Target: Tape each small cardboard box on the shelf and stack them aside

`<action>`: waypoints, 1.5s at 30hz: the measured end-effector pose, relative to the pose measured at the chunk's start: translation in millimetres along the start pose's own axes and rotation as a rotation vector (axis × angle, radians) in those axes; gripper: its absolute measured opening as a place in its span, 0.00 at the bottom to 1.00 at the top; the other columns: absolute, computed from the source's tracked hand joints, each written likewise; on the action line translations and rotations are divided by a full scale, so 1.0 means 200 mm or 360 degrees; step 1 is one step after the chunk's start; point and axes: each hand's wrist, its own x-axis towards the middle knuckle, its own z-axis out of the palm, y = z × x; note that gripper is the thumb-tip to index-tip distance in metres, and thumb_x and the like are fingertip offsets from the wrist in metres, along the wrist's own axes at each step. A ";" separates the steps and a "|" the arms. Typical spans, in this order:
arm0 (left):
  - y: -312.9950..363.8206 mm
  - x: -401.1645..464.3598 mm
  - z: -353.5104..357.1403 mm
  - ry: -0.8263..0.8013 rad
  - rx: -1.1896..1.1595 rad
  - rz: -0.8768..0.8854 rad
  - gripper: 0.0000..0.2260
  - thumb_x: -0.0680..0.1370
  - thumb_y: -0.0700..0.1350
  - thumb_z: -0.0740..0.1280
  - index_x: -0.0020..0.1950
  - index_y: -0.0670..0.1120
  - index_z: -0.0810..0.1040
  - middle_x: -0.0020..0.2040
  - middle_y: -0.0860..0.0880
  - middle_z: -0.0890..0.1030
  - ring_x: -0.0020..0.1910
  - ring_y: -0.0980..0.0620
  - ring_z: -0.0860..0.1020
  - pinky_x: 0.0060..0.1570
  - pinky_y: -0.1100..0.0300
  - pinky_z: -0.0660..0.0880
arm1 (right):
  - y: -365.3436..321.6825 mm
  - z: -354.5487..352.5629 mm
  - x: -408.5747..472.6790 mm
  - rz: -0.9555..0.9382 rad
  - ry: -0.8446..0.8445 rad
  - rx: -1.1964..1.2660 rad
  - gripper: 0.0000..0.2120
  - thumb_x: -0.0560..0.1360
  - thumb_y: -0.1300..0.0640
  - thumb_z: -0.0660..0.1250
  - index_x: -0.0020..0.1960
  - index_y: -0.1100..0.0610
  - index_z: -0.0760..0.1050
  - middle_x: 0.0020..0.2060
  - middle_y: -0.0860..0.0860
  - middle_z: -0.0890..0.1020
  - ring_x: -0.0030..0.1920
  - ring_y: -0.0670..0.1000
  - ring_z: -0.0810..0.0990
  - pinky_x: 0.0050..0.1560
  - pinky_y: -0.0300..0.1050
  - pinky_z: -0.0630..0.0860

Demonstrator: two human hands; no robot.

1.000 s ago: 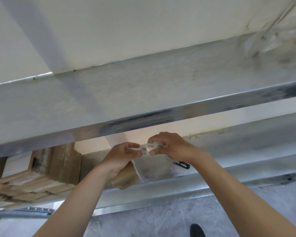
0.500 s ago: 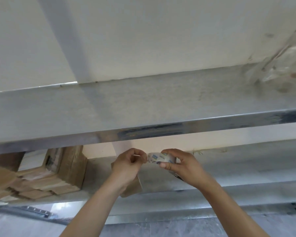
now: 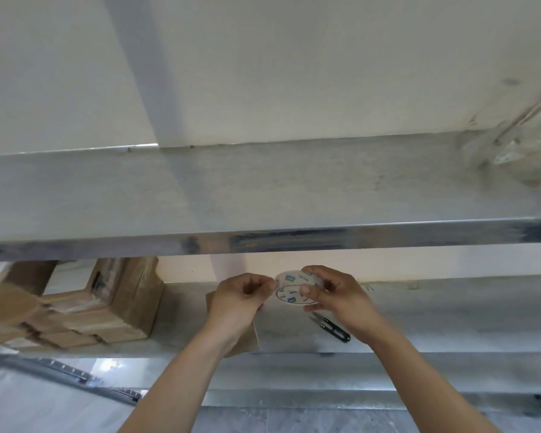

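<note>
Two hands [image 3: 241, 295] [image 3: 338, 295], one tape roll [image 3: 289, 289], one snips [image 3: 331, 326], one loose cardboard box [image 3: 247, 335], stacked boxes [image 3: 107, 314] uncountable

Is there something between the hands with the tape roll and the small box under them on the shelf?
Nothing visible. The right hand holds the tape roll, the left hand pinches at its edge, and the small cardboard box lies directly beneath the left wrist. The black snips lie off to the right.

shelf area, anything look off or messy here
Mostly tidy. The stack of cardboard boxes at the left sits unevenly, with boxes at differing angles. A crumpled clear plastic bag lies on the upper shelf at far right. The black snips lie loose near the lower shelf's edge.
</note>
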 end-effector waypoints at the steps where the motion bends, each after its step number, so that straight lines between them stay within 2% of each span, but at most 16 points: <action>1: 0.00 0.00 0.00 0.0019 0.0054 0.0032 0.05 0.76 0.49 0.74 0.42 0.50 0.85 0.38 0.50 0.86 0.34 0.52 0.78 0.39 0.58 0.75 | 0.00 0.00 0.01 0.0002 -0.0009 -0.0014 0.20 0.68 0.51 0.77 0.58 0.55 0.82 0.51 0.55 0.85 0.54 0.56 0.84 0.52 0.60 0.83; 5: -0.01 0.02 0.02 0.0040 0.0769 0.0302 0.07 0.82 0.49 0.66 0.47 0.50 0.79 0.41 0.56 0.81 0.37 0.60 0.77 0.35 0.74 0.69 | 0.02 -0.02 0.04 -0.0028 -0.0066 -0.0176 0.10 0.74 0.57 0.76 0.55 0.52 0.82 0.49 0.50 0.85 0.53 0.53 0.83 0.52 0.56 0.83; 8: -0.06 0.07 0.05 0.0043 0.0993 0.0408 0.06 0.84 0.46 0.62 0.47 0.50 0.74 0.49 0.50 0.77 0.42 0.57 0.75 0.37 0.73 0.68 | 0.02 -0.04 0.07 -0.0027 -0.0156 -0.0262 0.07 0.75 0.52 0.72 0.51 0.52 0.82 0.47 0.49 0.83 0.53 0.54 0.82 0.55 0.56 0.82; 10: -0.07 0.09 0.05 -0.0001 0.1075 0.0324 0.09 0.85 0.48 0.60 0.45 0.51 0.71 0.46 0.51 0.75 0.39 0.58 0.72 0.34 0.69 0.66 | 0.01 -0.06 0.09 -0.0036 -0.0211 -0.0389 0.06 0.76 0.51 0.69 0.47 0.52 0.82 0.45 0.49 0.82 0.50 0.52 0.81 0.57 0.53 0.80; 13: -0.08 0.10 0.04 -0.0026 0.1094 0.0262 0.14 0.84 0.56 0.61 0.42 0.50 0.69 0.40 0.52 0.74 0.37 0.56 0.73 0.35 0.65 0.66 | 0.02 -0.09 0.12 -0.0087 -0.0263 -0.0790 0.06 0.80 0.53 0.68 0.45 0.48 0.81 0.42 0.42 0.80 0.46 0.44 0.78 0.49 0.41 0.72; 16: -0.11 0.11 -0.04 0.0230 0.0940 0.0219 0.16 0.82 0.57 0.61 0.40 0.49 0.68 0.36 0.49 0.75 0.36 0.51 0.75 0.36 0.57 0.66 | 0.07 -0.17 0.13 -0.0070 -0.0250 -0.1210 0.07 0.80 0.50 0.67 0.45 0.39 0.78 0.44 0.42 0.79 0.47 0.40 0.77 0.47 0.36 0.69; 20: -0.20 0.16 -0.20 0.0541 0.0627 0.0244 0.09 0.84 0.48 0.58 0.44 0.51 0.70 0.40 0.53 0.77 0.40 0.54 0.76 0.37 0.59 0.67 | 0.29 -0.29 0.14 -0.0043 -0.0061 -0.1597 0.07 0.80 0.53 0.67 0.50 0.52 0.83 0.46 0.41 0.79 0.48 0.43 0.76 0.48 0.25 0.64; 22: -0.28 0.20 -0.25 0.0525 0.0645 0.0248 0.08 0.85 0.46 0.57 0.48 0.53 0.73 0.45 0.53 0.79 0.45 0.51 0.78 0.41 0.59 0.70 | 0.41 -0.32 0.15 -0.0057 -0.0019 -0.1692 0.07 0.79 0.55 0.68 0.51 0.53 0.84 0.49 0.45 0.82 0.50 0.46 0.77 0.49 0.28 0.64; 25: -0.39 0.22 -0.29 0.0434 0.0717 0.0183 0.10 0.85 0.49 0.56 0.62 0.53 0.75 0.59 0.54 0.79 0.59 0.50 0.77 0.59 0.53 0.74 | 0.52 -0.32 0.15 0.0041 -0.0078 -0.1818 0.06 0.78 0.56 0.69 0.52 0.55 0.84 0.49 0.50 0.84 0.50 0.52 0.79 0.48 0.31 0.67; 28: -0.45 0.20 -0.30 0.0364 0.0668 0.0152 0.14 0.85 0.52 0.56 0.68 0.54 0.74 0.67 0.55 0.77 0.65 0.51 0.74 0.68 0.50 0.71 | 0.59 -0.27 0.16 0.0053 -0.0006 -0.2045 0.11 0.73 0.54 0.75 0.54 0.55 0.84 0.53 0.52 0.84 0.56 0.57 0.80 0.56 0.47 0.75; 30: -0.48 0.19 -0.31 0.0352 0.0615 0.0172 0.15 0.85 0.52 0.57 0.69 0.54 0.74 0.68 0.55 0.76 0.67 0.51 0.74 0.69 0.49 0.70 | 0.56 -0.15 0.17 -0.0148 0.0162 -0.1950 0.16 0.71 0.53 0.76 0.57 0.55 0.82 0.55 0.52 0.82 0.58 0.58 0.79 0.60 0.51 0.76; 31: -0.49 0.19 -0.31 0.0350 0.0600 0.0181 0.15 0.85 0.53 0.57 0.70 0.54 0.74 0.68 0.55 0.76 0.67 0.52 0.73 0.69 0.49 0.70 | 0.49 -0.04 0.17 -0.0140 0.0190 -0.1760 0.16 0.74 0.53 0.73 0.60 0.54 0.80 0.56 0.51 0.81 0.58 0.56 0.78 0.61 0.49 0.75; 34: -0.52 0.19 -0.30 0.0334 0.0566 0.0191 0.14 0.85 0.52 0.57 0.70 0.56 0.73 0.68 0.55 0.76 0.67 0.52 0.73 0.69 0.48 0.71 | 0.26 0.30 0.19 0.0405 0.0065 -0.0984 0.18 0.77 0.44 0.67 0.65 0.43 0.70 0.53 0.45 0.80 0.52 0.47 0.80 0.48 0.39 0.75; 36: -0.52 0.18 -0.28 0.0337 0.0527 0.0201 0.14 0.85 0.52 0.56 0.70 0.56 0.72 0.68 0.54 0.76 0.66 0.51 0.74 0.69 0.47 0.71 | 0.21 0.46 0.23 0.0634 -0.0014 -0.0615 0.21 0.75 0.40 0.68 0.65 0.40 0.66 0.51 0.48 0.81 0.50 0.49 0.83 0.48 0.44 0.81; 42: -0.52 0.13 -0.25 0.0219 0.0149 -0.0178 0.24 0.84 0.58 0.56 0.78 0.51 0.61 0.73 0.51 0.70 0.70 0.48 0.71 0.68 0.54 0.68 | 0.23 0.60 0.26 0.0607 0.0229 -0.0289 0.12 0.77 0.67 0.68 0.59 0.58 0.76 0.47 0.59 0.84 0.45 0.57 0.85 0.47 0.50 0.85; 45: -0.56 0.08 -0.28 0.0068 -0.0351 -0.0320 0.30 0.77 0.66 0.64 0.75 0.57 0.64 0.66 0.53 0.78 0.63 0.51 0.77 0.62 0.55 0.74 | 0.21 0.60 0.24 0.0556 0.0221 -0.0199 0.09 0.77 0.70 0.67 0.56 0.63 0.75 0.45 0.62 0.84 0.41 0.58 0.84 0.44 0.46 0.83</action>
